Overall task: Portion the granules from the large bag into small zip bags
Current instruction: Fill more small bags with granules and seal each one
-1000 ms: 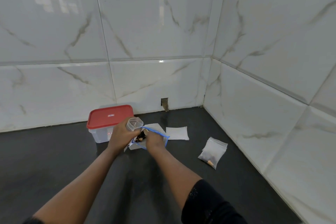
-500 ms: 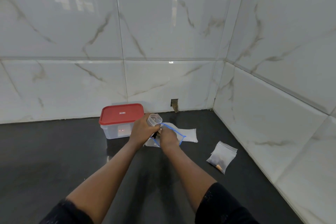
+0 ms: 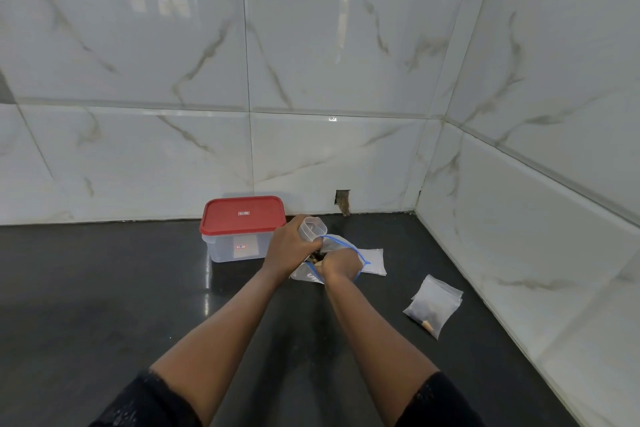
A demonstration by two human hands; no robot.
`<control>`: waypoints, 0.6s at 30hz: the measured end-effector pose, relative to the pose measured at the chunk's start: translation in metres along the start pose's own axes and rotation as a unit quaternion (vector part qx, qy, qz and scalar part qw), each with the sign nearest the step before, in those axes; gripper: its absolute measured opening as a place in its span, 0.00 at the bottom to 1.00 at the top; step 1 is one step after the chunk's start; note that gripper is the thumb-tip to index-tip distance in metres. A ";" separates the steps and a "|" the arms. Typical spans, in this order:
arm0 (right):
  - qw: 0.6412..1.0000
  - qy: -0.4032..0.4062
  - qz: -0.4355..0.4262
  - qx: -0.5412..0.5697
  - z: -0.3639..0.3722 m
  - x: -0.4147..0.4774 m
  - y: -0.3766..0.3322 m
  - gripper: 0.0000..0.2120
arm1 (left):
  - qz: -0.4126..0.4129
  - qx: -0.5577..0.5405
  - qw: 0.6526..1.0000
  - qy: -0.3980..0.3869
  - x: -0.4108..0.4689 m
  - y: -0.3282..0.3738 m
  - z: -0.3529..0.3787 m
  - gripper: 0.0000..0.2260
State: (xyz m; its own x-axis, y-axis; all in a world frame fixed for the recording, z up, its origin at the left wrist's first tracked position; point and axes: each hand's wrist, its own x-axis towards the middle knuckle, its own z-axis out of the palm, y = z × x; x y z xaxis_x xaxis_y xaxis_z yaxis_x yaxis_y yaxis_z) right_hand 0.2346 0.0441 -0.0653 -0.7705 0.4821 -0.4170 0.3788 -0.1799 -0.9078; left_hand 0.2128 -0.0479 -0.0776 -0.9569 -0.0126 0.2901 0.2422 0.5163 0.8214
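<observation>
The left hand (image 3: 289, 248) curls its fingers round a clear cup (image 3: 314, 229); the right hand (image 3: 341, 265) grips the large bag (image 3: 334, 243) on the worktop (image 3: 104, 288) — if its slack mouth slips, the contents could spill.

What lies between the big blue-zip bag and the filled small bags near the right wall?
Head view: a flat zip bag lies beside the blue-zip bag; beyond it only bare dark counter up to the filled small bags.
</observation>
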 end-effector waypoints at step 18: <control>0.984 -0.092 0.133 0.075 0.018 0.041 -0.005 0.13 | 0.006 0.016 1.000 -0.012 0.009 -0.003 -0.011 0.20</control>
State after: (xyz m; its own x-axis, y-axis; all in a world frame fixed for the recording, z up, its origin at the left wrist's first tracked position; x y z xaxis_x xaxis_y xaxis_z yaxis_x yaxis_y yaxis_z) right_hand 0.1914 0.0491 -0.0786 -0.7387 0.2402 -0.6298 0.5111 -0.4095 -0.7557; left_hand 0.2052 -0.0593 -0.0717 -0.9576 0.0142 0.2879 0.2490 0.5439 0.8014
